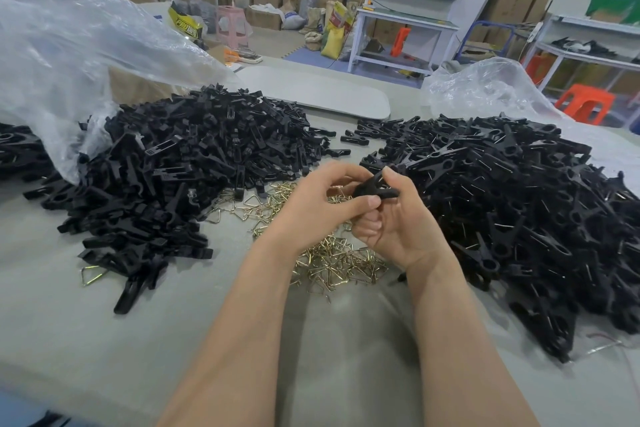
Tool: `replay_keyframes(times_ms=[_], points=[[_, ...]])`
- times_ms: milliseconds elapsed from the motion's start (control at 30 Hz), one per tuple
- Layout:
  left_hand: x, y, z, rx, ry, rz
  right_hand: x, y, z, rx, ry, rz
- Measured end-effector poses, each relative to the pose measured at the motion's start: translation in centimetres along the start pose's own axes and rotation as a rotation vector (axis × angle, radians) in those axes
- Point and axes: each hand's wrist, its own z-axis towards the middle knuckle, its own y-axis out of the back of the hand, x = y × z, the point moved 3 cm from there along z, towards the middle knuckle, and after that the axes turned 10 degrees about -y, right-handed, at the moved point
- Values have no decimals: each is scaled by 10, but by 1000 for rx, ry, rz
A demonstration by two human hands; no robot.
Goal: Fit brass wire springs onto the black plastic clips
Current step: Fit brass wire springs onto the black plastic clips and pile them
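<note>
**Inspector:** Status of the work piece?

**Recorder:** One black clip (375,190) is held above the table (104,340), at the centre of the view. The left hand (320,206) pinches it from nine o'clock, with the thumb across its underside. The right hand (393,222) grasps it from three o'clock, forefinger pressed on top and lower fingers curled beneath.

**Inspector:** Spring seated?

**Recorder:** Cannot be confirmed. The fingers cover the pivot, so it is not visible whether a wire is on the clip.

**Inspector:** Stock positions?

**Recorder:** Taking the held clip as the centre of the dial:
- The brass springs (332,260) lie loose on the table at six o'clock, partly beneath the wrists.
- The pile of unsprung clip pieces (194,163) sits at nine to ten o'clock, spilling from a clear plastic bag (69,55).
- The pile of sprung clips (502,191) lies at three o'clock, with wire ends showing among them.

**Inspector:** Risks noted?

**Recorder:** Three, in my judgement.
- A wire under tension may jump from the fingertips if the pinch slackens, and land in either pile.
- A leg hooked outside its groove would leave jaws that gape.
- The two piles lie near each other at twelve o'clock, so a stray unsprung piece nudged rightward would pass as finished.
</note>
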Motion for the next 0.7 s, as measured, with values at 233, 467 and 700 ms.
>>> replay_keyframes(times_ms=[233,467,700], points=[[4,1,1,-25,13,-40,-5,-3,6,-8,0,68],[6,0,2,-41,-16,-27,-5,-7,5,-34,2,87],[14,2,1,-111,28,164,10,7,-7,-370,-37,-292]])
